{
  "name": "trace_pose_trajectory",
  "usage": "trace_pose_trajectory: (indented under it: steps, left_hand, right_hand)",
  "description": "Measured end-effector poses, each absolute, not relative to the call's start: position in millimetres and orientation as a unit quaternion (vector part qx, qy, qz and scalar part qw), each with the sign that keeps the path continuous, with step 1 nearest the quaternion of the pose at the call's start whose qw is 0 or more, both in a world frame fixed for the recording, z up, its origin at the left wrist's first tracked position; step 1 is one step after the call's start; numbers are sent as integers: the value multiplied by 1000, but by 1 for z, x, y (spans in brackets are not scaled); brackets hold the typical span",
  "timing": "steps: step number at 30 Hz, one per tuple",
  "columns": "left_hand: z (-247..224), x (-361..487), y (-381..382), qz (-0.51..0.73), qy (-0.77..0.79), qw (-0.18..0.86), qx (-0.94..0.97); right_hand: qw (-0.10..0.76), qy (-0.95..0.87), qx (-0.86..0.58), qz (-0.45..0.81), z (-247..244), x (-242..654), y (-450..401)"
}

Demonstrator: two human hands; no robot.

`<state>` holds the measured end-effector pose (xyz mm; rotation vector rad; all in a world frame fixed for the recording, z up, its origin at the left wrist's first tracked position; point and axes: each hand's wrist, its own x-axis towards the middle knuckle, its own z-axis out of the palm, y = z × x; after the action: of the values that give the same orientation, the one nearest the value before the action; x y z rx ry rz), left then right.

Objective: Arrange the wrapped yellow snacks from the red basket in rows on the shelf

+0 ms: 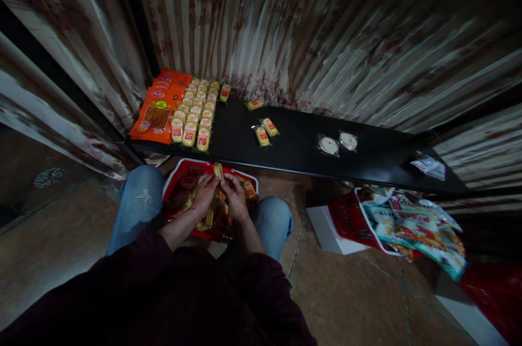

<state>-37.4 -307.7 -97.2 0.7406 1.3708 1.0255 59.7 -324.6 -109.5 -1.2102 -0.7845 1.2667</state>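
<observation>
Head view: left hand [206,195] and right hand [235,197] close together, fingers narrowed on one small yellow oblong snack packet in clear film [218,171], held upright between the fingertips. Directly below the grip: red plastic basket with white rim [168,184], between two knees in light-blue denim [141,185], filled with more film-wrapped yellow packets [249,189]. Just ahead of the grip: long black shelf board [236,123]. On it, ahead and left of the grip, tight rows of yellow packets with red-and-white labels [196,109], then flat orange bags [163,101] farther left, touching the rows. Ahead and right of the grip, two loose yellow packets [261,136] side by side, another behind them. Farther right, two round white items in clear wrap [328,144], then a white-and-blue packet [428,166]. Well right of the grip, below the shelf: tilted second red basket [346,218] heaped with teal-and-white bags [420,221]. Pleated patterned curtain [265,25] behind the shelf.
</observation>
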Motion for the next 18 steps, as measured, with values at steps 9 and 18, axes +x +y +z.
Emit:
trace_pose_trajectory:
  steps: [9, 18]
  left_hand:
    - [-107, -39, -304, 475, 578, 630, 208]
    - [-111, -39, -290, 478, 573, 664, 48]
  right_hand:
    - [527, -357, -537, 553, -107, 61, -326]
    - [528, -378, -552, 523, -103, 58, -326]
